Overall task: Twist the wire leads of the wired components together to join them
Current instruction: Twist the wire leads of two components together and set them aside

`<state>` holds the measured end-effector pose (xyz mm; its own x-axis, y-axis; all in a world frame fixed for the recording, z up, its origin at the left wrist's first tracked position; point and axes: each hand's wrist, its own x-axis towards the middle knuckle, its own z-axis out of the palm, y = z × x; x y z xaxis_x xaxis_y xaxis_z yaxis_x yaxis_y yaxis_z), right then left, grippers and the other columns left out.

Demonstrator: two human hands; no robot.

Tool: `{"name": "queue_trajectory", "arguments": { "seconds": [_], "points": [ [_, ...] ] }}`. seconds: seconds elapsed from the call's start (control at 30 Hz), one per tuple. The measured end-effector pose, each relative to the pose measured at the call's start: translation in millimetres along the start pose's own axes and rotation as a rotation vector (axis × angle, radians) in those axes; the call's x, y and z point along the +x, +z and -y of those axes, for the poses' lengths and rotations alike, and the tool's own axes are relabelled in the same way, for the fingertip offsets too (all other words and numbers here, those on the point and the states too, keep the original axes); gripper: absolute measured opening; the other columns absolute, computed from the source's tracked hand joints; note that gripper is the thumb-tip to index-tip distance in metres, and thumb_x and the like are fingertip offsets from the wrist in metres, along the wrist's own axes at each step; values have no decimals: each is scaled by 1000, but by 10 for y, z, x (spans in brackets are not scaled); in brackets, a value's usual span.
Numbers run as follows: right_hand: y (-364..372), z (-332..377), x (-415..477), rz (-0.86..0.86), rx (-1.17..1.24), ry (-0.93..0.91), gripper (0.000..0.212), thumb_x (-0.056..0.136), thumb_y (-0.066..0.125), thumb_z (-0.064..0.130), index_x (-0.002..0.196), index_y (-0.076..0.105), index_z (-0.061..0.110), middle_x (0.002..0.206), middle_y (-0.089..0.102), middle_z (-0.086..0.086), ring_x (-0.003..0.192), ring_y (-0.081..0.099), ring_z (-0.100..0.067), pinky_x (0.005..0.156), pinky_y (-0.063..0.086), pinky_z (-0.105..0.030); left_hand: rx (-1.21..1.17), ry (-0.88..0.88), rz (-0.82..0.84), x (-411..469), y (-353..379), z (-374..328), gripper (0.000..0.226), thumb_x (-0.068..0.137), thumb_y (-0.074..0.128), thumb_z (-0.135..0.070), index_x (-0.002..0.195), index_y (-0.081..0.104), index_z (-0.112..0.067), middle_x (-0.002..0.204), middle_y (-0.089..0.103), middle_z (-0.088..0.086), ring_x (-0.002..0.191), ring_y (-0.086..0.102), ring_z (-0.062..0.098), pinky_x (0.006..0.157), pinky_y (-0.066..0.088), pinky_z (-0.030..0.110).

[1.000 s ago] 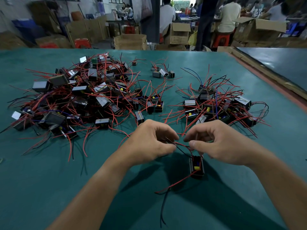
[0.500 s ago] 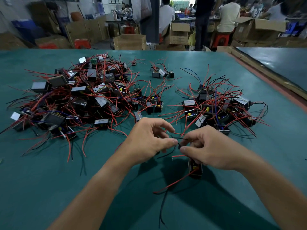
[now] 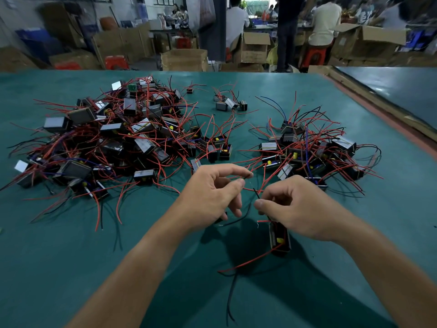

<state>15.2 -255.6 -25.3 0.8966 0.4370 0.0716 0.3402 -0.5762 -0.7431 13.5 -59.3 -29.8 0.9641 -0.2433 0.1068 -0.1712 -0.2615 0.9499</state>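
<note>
A small black transformer-like component (image 3: 279, 240) with a yellow part lies on the green table under my right hand (image 3: 298, 207). Red and black leads (image 3: 238, 266) trail from it toward me. My right hand pinches a thin black lead (image 3: 256, 194) between thumb and forefinger, its tip pointing up. My left hand (image 3: 210, 197) is raised beside it and pinches a red lead (image 3: 246, 176) at its fingertips. A second black lead (image 3: 236, 220) runs under the left hand. The two hands are a short gap apart.
A large heap of wired components (image 3: 113, 143) covers the table's left half. A smaller heap (image 3: 314, 150) lies at right behind my hands, and a few loose units (image 3: 230, 105) sit farther back. Cardboard boxes (image 3: 184, 59) and seated people stand beyond the table edge.
My hands have drawn apart from the joined pinch. The left hand lifted and moved back with a red lead, while the right stayed over the component holding the black lead.
</note>
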Motion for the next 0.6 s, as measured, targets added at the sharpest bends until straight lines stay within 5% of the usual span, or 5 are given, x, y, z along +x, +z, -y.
{"name": "queue_trajectory", "arguments": {
  "seconds": [0.2, 0.6],
  "points": [
    [-4, -4, 2, -57, 29, -11, 26, 90, 67, 17, 65, 59, 17, 50, 46, 8, 49, 36, -7, 50, 33, -24, -28, 11, 77, -14, 5, -22, 29, 102, 44, -8, 107, 64, -29, 63, 68, 3, 52, 67, 24, 38, 42, 20],
    [48, -28, 10, -61, 102, -60, 32, 96, 60, 28, 67, 65, 16, 50, 46, -6, 46, 36, -10, 46, 30, -30, -27, 3, 113, -27, 68, -38, 11, 102, 48, -11, 105, 53, -20, 61, 68, 3, 46, 63, 20, 37, 41, 21]
  ]
}}
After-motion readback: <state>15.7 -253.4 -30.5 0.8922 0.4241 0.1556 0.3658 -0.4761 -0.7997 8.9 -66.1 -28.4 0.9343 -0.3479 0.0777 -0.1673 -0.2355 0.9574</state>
